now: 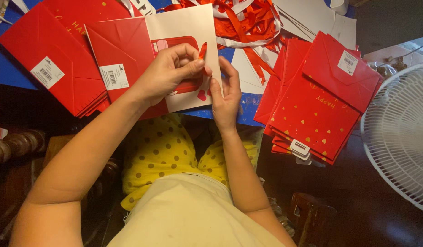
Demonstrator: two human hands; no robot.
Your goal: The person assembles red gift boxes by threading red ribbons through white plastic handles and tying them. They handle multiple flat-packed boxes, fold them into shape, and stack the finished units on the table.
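A blue-covered table (10, 73) over a dark floor carries flat red gift bags: one stack (51, 55) at 10 o'clock, another stack (319, 110) at 3 o'clock, a heap of red ribbons (248, 23) at 12 and a white fan (401, 132) at the right edge. At centre lies a white-and-red bag (184, 27); above it the left hand (168, 73) pinches a red ribbon end (202, 49) between thumb and forefinger, while the right hand (227, 96), just beside at 4 o'clock, rests loose fingertips on the bag's edge.

Bag stacks (51, 59) (319, 105) flank the card (186, 27); fan (399, 132) probably rightmost.
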